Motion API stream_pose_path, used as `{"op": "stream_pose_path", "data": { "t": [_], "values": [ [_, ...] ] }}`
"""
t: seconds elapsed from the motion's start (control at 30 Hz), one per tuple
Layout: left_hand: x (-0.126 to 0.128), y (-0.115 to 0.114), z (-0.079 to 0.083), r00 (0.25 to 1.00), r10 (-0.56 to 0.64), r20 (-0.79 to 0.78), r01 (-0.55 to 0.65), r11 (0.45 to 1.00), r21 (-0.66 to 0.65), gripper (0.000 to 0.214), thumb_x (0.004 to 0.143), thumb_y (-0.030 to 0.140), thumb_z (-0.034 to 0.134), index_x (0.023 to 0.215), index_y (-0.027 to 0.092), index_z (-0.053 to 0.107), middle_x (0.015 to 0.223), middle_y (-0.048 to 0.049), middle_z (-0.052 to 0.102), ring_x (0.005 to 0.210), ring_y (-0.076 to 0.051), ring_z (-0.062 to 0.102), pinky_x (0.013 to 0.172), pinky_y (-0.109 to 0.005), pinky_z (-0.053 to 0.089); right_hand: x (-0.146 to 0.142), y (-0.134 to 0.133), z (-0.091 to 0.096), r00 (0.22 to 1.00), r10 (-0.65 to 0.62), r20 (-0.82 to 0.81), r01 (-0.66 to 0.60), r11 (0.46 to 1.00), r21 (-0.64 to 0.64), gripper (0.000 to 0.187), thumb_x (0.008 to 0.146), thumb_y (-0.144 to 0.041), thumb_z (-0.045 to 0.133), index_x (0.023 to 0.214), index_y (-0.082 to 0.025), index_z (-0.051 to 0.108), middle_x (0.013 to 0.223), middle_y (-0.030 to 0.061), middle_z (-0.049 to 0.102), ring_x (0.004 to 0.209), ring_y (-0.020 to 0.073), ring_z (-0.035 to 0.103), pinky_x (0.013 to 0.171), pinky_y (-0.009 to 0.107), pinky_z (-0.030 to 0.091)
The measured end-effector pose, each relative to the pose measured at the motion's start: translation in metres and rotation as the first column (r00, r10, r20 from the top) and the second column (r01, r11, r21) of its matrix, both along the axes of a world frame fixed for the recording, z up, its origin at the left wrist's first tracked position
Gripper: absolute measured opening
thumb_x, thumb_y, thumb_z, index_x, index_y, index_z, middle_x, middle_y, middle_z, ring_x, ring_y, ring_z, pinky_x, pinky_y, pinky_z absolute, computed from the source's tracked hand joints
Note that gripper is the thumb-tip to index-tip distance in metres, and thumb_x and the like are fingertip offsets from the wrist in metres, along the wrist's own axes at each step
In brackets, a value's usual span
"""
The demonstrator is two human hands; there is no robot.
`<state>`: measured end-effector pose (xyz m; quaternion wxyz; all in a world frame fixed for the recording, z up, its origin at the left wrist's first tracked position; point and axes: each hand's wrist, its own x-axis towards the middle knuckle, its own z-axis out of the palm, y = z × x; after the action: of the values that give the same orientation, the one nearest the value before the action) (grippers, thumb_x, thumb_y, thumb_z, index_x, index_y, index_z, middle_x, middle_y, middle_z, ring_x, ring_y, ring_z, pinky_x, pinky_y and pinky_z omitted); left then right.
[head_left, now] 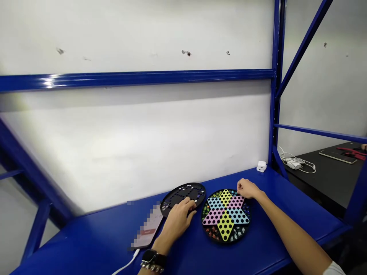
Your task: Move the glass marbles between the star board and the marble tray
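Observation:
My left hand [177, 221] rests with curved fingers on the near edge of a round black perforated game board [190, 192], and it covers part of that board. My right hand [248, 189] sits with its fingers curled at the far right rim of a round Chinese checkers board [226, 215]. That board has a yellow, pink and light blue star, with many coloured marbles in its outer triangles. Whether my right hand holds a small marble is hidden. A smartphone [147, 227], its screen pixelated, lies left of my left hand with a white cable [126, 262] running toward me.
Both boards lie on a blue metal shelf [100, 244] in front of a white wall, with a blue rail [137, 78] above. A white charger [261, 166] stands at the back. To the right, a black table [315, 183] holds white cables, a tablet [337, 156], and a red object beside another person's hand [364, 147].

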<state>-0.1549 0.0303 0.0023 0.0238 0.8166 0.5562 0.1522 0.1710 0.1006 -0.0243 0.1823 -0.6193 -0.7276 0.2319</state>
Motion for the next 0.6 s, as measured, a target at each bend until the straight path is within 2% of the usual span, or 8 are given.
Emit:
{"op": "stream_pose_path", "data": {
  "t": [0.2,0.33,0.43,0.5,0.6],
  "values": [
    [0.009,0.001,-0.014,0.983,-0.132,0.124,0.142,0.987,-0.079,0.027,0.091,0.02,0.045,0.104,0.023,0.068,0.106,-0.0056,0.065,0.1,-0.021,0.06,0.09,-0.032,0.045,0.016,0.007,-0.001,0.999,-0.025,0.04,0.026,0.999,-0.039,0.013,0.071,-0.009,0.062,0.076,-0.018,0.069,0.081,0.0049,0.073,0.075,0.0174,0.065,0.062,0.024,0.04],
    [0.006,0.003,-0.014,0.976,-0.16,0.145,0.176,0.979,-0.104,0.025,0.091,0.021,0.047,0.102,0.024,0.07,0.107,-0.0049,0.066,0.102,-0.021,0.059,0.092,-0.033,0.044,0.028,0.01,0.002,0.999,-0.012,0.033,0.014,0.998,-0.061,0.025,0.067,-0.003,0.059,0.084,-0.018,0.07,0.085,0.0042,0.073,0.08,0.0167,0.066,0.064,0.022,0.041],
    [0.004,0.002,-0.011,0.966,-0.177,0.188,0.205,0.968,-0.144,0.022,0.089,0.022,0.049,0.099,0.024,0.068,0.106,-0.0043,0.066,0.102,-0.021,0.059,0.092,-0.032,0.044,0.035,0.009,0.006,1.0,-0.018,-0.023,0.017,0.998,-0.062,0.025,0.069,-0.006,0.06,0.089,-0.016,0.07,0.092,0.005,0.073,0.082,0.0159,0.066,0.066,0.02,0.044],
    [0.003,0.001,-0.008,0.965,-0.164,0.203,0.199,0.966,-0.167,0.02,0.088,0.022,0.05,0.097,0.023,0.067,0.102,-0.0038,0.067,0.097,-0.02,0.06,0.089,-0.031,0.045,0.038,0.009,0.008,0.998,-0.042,-0.054,0.039,0.998,-0.049,0.021,0.072,-0.013,0.061,0.092,-0.015,0.069,0.095,0.0066,0.072,0.083,0.0161,0.065,0.067,0.021,0.044],
    [0.003,-0.001,-0.005,0.981,-0.094,0.17,0.126,0.973,-0.192,0.019,0.081,0.017,0.051,0.091,0.021,0.067,0.091,-0.0021,0.068,0.085,-0.018,0.061,0.078,-0.028,0.045,0.036,0.008,0.008,0.999,-0.026,-0.038,0.024,0.997,-0.076,0.017,0.075,-0.025,0.063,0.088,-0.016,0.069,0.091,0.0067,0.072,0.081,0.0175,0.065,0.066,0.023,0.044]
  ]
}}
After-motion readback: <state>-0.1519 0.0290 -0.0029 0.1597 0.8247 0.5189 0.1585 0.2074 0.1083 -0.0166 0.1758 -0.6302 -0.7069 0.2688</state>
